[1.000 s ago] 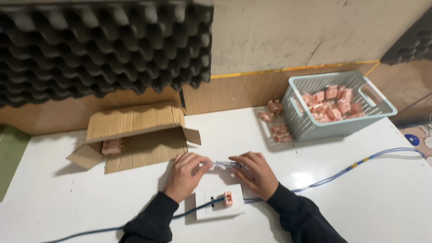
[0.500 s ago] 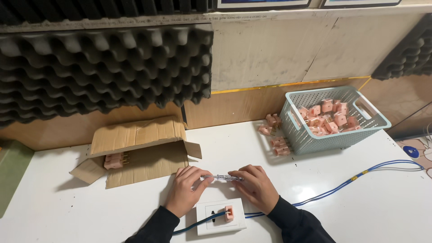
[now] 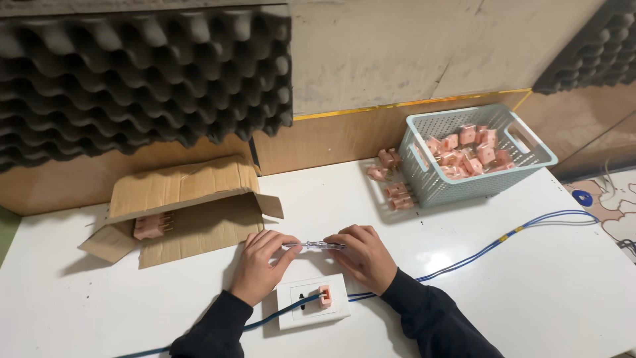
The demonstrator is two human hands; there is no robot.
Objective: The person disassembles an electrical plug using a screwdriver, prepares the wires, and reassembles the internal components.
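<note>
Moved: nothing; both hands stay put.
Hands: left hand [image 3: 262, 265] and right hand [image 3: 363, 255] pinch clear tester pen [image 3: 317, 245].
Tip: keep it level above socket plate [image 3: 313, 309].

Both hands, left hand [image 3: 260, 266] and right hand [image 3: 365, 255], rest mid-table. Just below them a white socket plate [image 3: 313, 301] with a pink plug [image 3: 324, 296] blocks the near side. An open cardboard box [image 3: 185, 209] closes off the left; a blue cable [image 3: 503, 237] crosses the right. The pale basket [image 3: 474, 156] and loose pink plugs [image 3: 392, 178] crowd the far right corner. Bare table [image 3: 318, 205] lies open straight ahead.
</note>
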